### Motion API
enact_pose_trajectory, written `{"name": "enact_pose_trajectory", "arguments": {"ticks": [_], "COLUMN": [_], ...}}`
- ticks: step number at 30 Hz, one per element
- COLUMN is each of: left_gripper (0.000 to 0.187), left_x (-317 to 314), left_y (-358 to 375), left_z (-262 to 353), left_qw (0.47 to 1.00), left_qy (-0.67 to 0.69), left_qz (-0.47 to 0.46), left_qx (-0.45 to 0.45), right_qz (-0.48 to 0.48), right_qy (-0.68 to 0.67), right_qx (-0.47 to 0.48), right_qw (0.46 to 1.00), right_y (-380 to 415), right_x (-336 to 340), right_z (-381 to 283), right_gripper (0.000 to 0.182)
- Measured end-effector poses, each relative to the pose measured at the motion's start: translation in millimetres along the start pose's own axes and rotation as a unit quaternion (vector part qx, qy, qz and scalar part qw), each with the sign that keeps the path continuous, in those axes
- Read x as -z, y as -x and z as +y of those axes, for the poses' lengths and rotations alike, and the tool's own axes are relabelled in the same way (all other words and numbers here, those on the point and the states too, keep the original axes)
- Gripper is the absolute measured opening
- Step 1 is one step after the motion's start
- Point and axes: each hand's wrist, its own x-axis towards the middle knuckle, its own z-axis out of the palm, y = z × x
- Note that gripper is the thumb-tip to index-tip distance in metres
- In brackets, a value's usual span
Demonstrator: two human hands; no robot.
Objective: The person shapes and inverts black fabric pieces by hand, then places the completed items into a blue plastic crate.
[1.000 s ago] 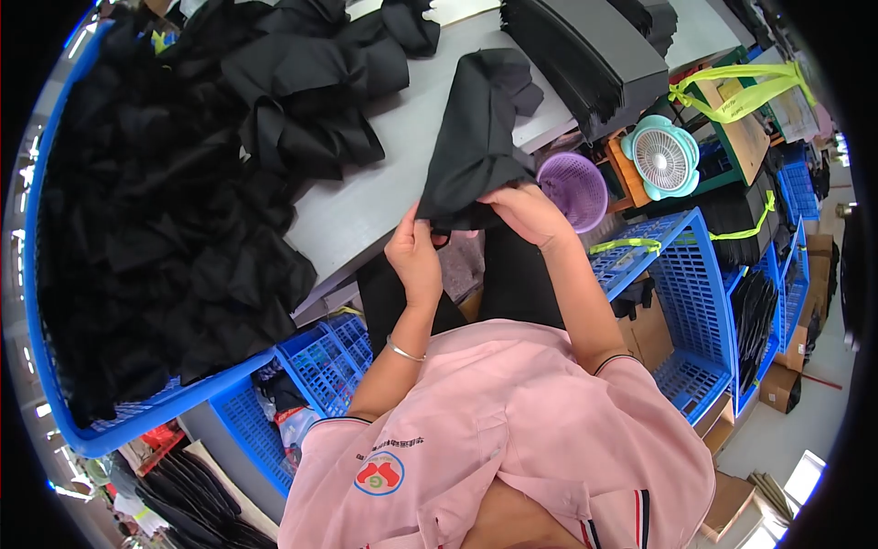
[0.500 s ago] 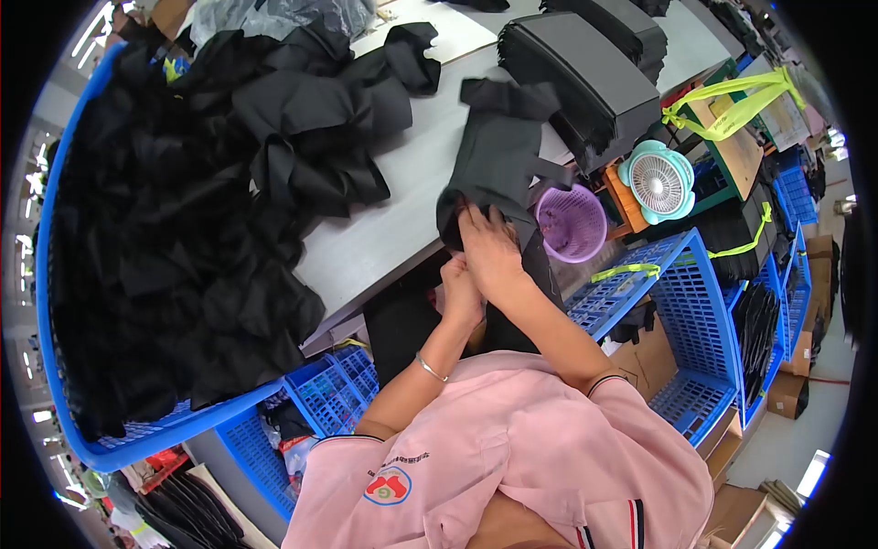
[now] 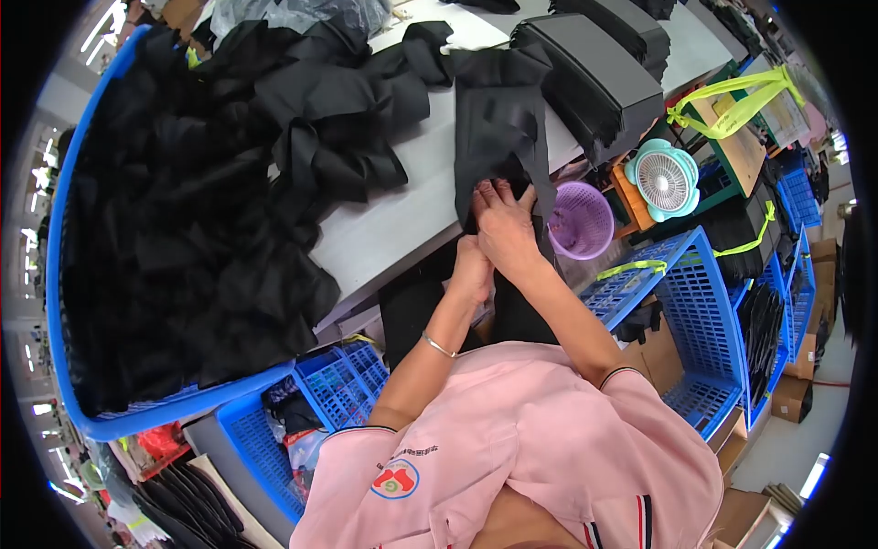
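A long black fabric piece (image 3: 498,114), folded with a loose strap or flap across its middle, lies over the table's near edge. My right hand (image 3: 506,229) is on its near end, fingers bent into the dark fold and gripping the cloth there. Just below and to the left, my left hand (image 3: 472,271), with a bangle on the wrist, is closed at the near edge of the same piece; its fingertips are hidden. The two hands touch or nearly touch.
A blue crate (image 3: 69,366) heaped with black fabric pieces (image 3: 201,210) stands left, some spilling onto the grey table (image 3: 366,252). Stacked black panels (image 3: 594,69) sit at the back right. A purple basket (image 3: 583,220), small fan (image 3: 662,180) and blue crates (image 3: 700,311) are at right.
The fabric piece now lies straighter and flatter, its far end moved up and left. My right hand has shifted slightly up its near end; my left hand stays close by it.
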Motion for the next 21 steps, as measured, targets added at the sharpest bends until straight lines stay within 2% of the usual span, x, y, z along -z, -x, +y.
{"name": "enact_pose_trajectory", "arguments": {"ticks": [1,4,5,8,9,10,12,13,16,17,18,20,21], "left_gripper": [0.013,0.013,0.015,0.022,0.030,0.033,0.043,0.047,0.043,0.045,0.046,0.047,0.047], "left_x": [16.1,38.9,41.7,56.1,67.6,53.9,57.2,55.8,51.8,43.6,36.1,23.3,17.2], "left_y": [-8.5,-10.7,-2.4,21.7,24.0,37.2,39.7,39.1,43.3,51.2,56.8,67.7,73.5], "left_z": [-9.0,-12.0,-10.1,1.6,9.2,31.5,40.2,36.8,25.2,26.5,28.9,31.7,32.5], "left_qw": [1.000,0.987,0.983,0.995,0.999,0.998,0.996,0.996,0.999,0.999,0.998,0.995,0.995], "left_qy": [-0.009,-0.147,-0.168,-0.095,-0.020,0.036,0.047,0.048,0.029,0.029,0.009,-0.031,-0.047], "left_qz": [0.000,-0.008,-0.036,-0.013,-0.036,-0.046,-0.071,-0.069,-0.033,-0.023,-0.034,-0.057,-0.064], "left_qx": [0.008,0.063,0.064,0.036,0.020,0.021,0.038,0.004,-0.013,-0.029,-0.047,-0.076,-0.067], "right_qz": [-0.013,-0.169,-0.092,-0.075,-0.028,-0.084,-0.197,-0.122,-0.019,0.078,0.142,0.219,0.261], "right_qy": [-0.035,-0.073,-0.056,-0.115,-0.117,-0.134,-0.169,-0.137,-0.366,-0.377,-0.397,-0.325,-0.239], "right_qx": [-0.007,0.035,0.050,0.044,0.057,0.057,0.054,0.114,0.044,0.014,-0.057,-0.156,-0.129], "right_qw": [0.999,0.982,0.993,0.990,0.991,0.986,0.964,0.976,0.929,0.923,0.905,0.907,0.926], "right_y": [1.3,6.0,12.3,37.5,50.0,62.1,87.7,100.2,120.1,118.0,115.7,105.6,96.7], "right_x": [-3.2,-21.7,-23.4,-5.2,-4.5,1.1,13.6,18.6,45.2,61.1,73.2,93.4,105.5], "right_z": [-1.0,14.0,12.6,11.5,7.8,4.0,-6.9,-13.6,-20.0,-17.8,-12.9,3.1,12.4], "right_gripper": [0.025,0.024,0.024,0.027,0.023,0.021,0.019,0.014,0.013,0.009,0.006,0.009,0.012]}}
